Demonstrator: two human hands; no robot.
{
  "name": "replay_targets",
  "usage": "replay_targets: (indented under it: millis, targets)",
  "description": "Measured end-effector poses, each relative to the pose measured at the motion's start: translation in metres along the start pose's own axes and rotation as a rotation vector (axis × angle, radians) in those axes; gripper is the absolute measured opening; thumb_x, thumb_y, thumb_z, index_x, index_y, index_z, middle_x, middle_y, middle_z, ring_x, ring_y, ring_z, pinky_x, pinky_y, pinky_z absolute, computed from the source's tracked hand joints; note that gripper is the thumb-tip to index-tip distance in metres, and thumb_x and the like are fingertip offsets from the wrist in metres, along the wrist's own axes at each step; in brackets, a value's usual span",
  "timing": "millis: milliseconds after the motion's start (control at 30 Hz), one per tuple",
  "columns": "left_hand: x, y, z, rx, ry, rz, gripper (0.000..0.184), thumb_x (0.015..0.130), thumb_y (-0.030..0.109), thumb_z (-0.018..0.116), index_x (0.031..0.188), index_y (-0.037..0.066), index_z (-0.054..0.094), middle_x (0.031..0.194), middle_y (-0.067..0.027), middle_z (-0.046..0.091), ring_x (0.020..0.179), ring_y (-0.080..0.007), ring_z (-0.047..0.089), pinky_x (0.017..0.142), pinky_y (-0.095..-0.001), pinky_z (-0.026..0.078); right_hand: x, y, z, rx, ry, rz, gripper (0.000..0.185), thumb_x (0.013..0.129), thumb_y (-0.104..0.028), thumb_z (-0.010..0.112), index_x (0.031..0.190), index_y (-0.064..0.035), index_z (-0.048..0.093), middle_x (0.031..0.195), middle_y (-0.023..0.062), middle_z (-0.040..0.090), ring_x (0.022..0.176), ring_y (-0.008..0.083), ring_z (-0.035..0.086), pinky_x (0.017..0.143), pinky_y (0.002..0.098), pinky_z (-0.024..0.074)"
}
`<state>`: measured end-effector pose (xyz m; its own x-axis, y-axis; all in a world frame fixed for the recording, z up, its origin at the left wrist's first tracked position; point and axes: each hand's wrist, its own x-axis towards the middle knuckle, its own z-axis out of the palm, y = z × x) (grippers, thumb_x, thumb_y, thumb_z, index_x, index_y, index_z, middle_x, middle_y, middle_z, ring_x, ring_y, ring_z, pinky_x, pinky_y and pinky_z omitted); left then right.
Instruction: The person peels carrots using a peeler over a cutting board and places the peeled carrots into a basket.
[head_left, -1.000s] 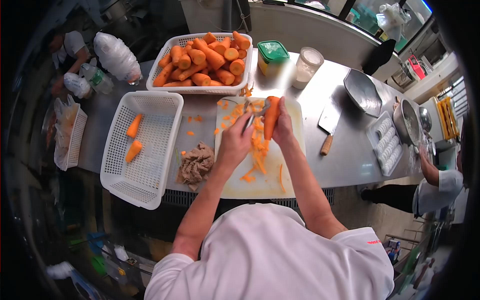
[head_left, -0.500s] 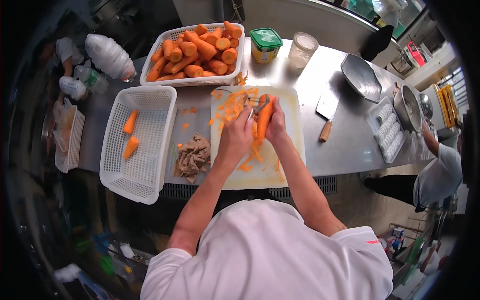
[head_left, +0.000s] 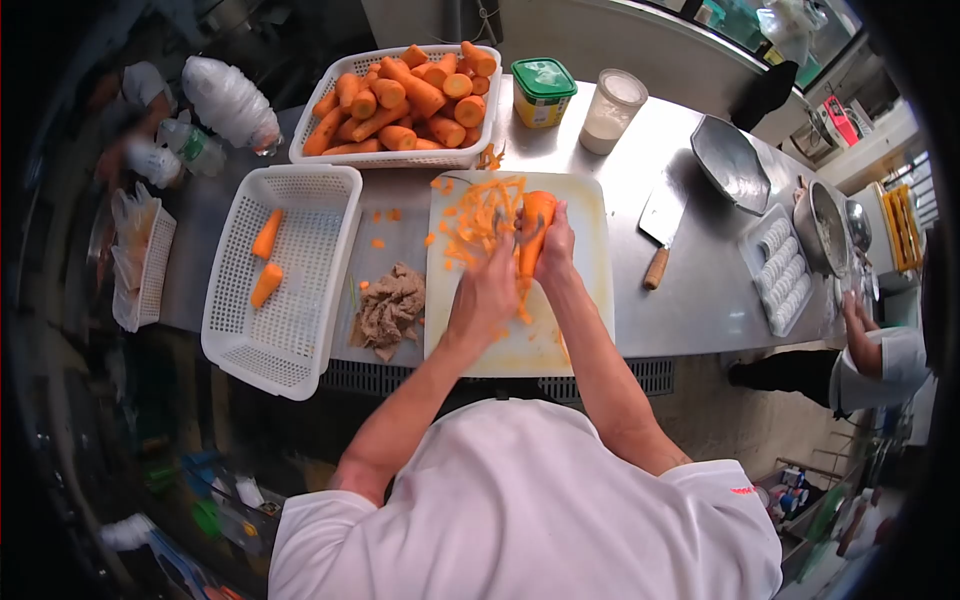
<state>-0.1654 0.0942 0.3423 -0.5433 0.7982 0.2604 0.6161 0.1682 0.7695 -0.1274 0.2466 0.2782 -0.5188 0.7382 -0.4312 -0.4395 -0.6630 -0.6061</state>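
Over the white cutting board (head_left: pixel 590 320), my right hand (head_left: pixel 555 250) is wrapped round a large orange carrot (head_left: pixel 538 212), held nearly upright. My left hand (head_left: pixel 487 295) is closed on a peeler, whose blurred metal head lies against the carrot's left side. Orange peelings (head_left: pixel 475 222) are heaped on the board's upper left part, beside and beneath my hands. Left of the board lies a crumpled brown cloth (head_left: pixel 388 312). Two peeled carrots (head_left: pixel 267 285) rest in a white perforated basket (head_left: pixel 345 240) at the left.
Behind the board stand a basket (head_left: pixel 400 158) piled with carrots, a green-lidded tub (head_left: pixel 543 92) and a clear jar (head_left: pixel 611 110). To the right are a cleaver (head_left: pixel 663 215), a dark tray (head_left: pixel 730 165) and a tray of white pieces (head_left: pixel 778 270). People work at both sides.
My left hand has moved with the peeler along the carrot, and peelings have shifted on the board. My right hand still holds the carrot. The camera view has shifted slightly.
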Motion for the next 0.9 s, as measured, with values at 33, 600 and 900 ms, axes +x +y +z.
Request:
replay_targets:
  millis: [33, 600, 900]
  targets:
    - [-0.019, 0.003, -0.007, 0.000, -0.010, 0.005, 0.034, 0.093, 0.006, 0.055, 0.124, -0.006, 0.058, 0.086, -0.0305, 0.064, 0.082, -0.0450, 0.066, 0.069, -0.0483, 0.052, 0.005, -0.003, -0.006, 0.010, 0.011, -0.022, 0.060, 0.105, -0.054, 0.026, 0.119, -0.0028, 0.054, 0.092, 0.0130, 0.063, 0.075, 0.0235, 0.061, 0.066, 0.0353, 0.0536]
    - [-0.007, 0.035, -0.041, -0.068, -0.119, -0.156, 0.032, 0.094, 0.007, 0.055, 0.124, -0.002, 0.060, 0.090, -0.0309, 0.063, 0.085, -0.0450, 0.065, 0.069, -0.0453, 0.052, -0.001, -0.006, -0.023, 0.009, -0.085, 0.044, 0.062, 0.103, -0.058, 0.029, 0.115, -0.0033, 0.055, 0.089, 0.0107, 0.062, 0.072, 0.0222, 0.060, 0.066, 0.0334, 0.0536]
    - [-0.048, 0.027, -0.036, -0.055, -0.238, -0.098, 0.032, 0.093, 0.008, 0.056, 0.123, -0.003, 0.060, 0.084, -0.0307, 0.062, 0.081, -0.0443, 0.065, 0.066, -0.0467, 0.051, 0.002, -0.011, -0.023, -0.034, 0.019, -0.024, 0.058, 0.105, -0.053, 0.029, 0.120, -0.0045, 0.055, 0.096, 0.0123, 0.063, 0.077, 0.0229, 0.061, 0.066, 0.0358, 0.0539]
